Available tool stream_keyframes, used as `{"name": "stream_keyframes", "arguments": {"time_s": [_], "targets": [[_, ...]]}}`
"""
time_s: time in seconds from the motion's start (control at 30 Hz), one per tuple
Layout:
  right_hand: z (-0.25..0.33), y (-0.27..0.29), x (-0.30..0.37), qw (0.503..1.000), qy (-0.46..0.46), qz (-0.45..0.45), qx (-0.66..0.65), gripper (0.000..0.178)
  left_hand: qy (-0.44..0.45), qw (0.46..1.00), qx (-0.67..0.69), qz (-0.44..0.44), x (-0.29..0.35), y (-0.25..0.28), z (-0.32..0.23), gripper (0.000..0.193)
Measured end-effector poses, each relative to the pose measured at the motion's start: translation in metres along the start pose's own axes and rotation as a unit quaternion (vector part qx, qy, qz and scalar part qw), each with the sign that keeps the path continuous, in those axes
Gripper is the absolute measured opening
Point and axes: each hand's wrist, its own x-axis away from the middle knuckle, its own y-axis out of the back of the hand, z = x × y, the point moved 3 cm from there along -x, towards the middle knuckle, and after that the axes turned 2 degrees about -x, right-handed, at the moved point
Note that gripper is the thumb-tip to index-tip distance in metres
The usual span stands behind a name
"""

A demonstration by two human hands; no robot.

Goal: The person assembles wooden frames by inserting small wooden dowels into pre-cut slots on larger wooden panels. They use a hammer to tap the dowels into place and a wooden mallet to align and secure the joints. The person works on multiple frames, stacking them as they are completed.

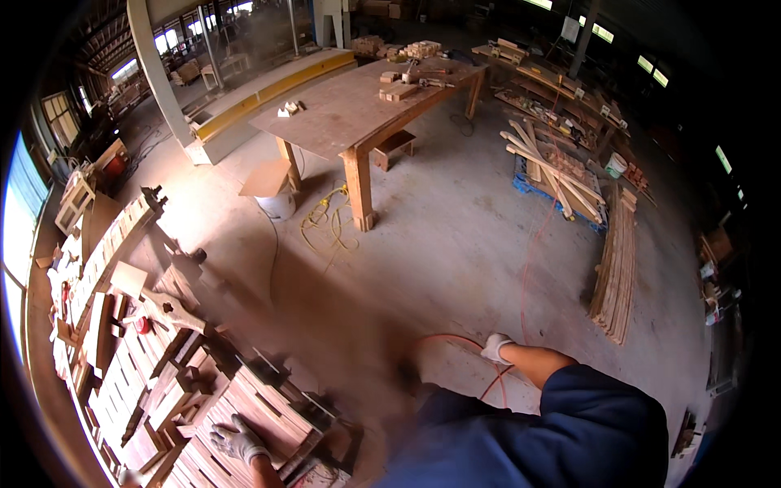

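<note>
Left hand (237, 442), gloved, lies flat with fingers spread on the upper face of a slatted wooden panel (260, 411) at the lower left of the head view; it grasps nothing, only presses on the boards. The panel tops a stack of like wooden pieces (130, 358) running away from the hand toward 11 o'clock. The panel's slats run with their long axis from about 7 o'clock to 1 o'clock, so its far end lies at 1 o'clock from the hand. Right hand (495, 347), also gloved, hangs well apart at 2 o'clock from the left, over the concrete floor (455, 244) beside a loop of red hose (468, 342); whether it is clenched cannot be told. The left hand is clearly the nearer to the panel. A large worktop (358, 102) stands far off at 12 o'clock.
</note>
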Motion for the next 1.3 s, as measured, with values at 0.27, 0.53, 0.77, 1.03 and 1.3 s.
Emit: {"name": "stream_keyframes", "arguments": {"time_s": [0.27,0.53,0.77,1.03,1.3], "targets": [[-0.126,-0.107,0.116,0.937,-0.113,0.28,-0.178,0.038,0.003,0.888,0.459,-0.03,0.098,0.028,0.013,0.081],[-0.118,-0.063,-0.002,0.939,-0.053,0.254,-0.227,0.033,-0.22,0.763,0.534,0.29,0.349,0.064,-0.21,0.032],[-0.145,0.068,-0.111,0.933,0.044,0.03,-0.357,0.029,-0.255,0.8,0.399,0.369,0.365,-0.032,-0.336,0.04],[-0.263,0.047,-0.215,0.965,0.2,-0.171,-0.019,0.031,-0.1,0.799,0.27,0.528,0.38,-0.153,-0.458,0.03],[-0.29,0.041,-0.172,0.807,-0.286,0.145,-0.495,0.039,-0.141,0.765,0.149,0.611,0.395,-0.196,-0.629,0.02]]}}
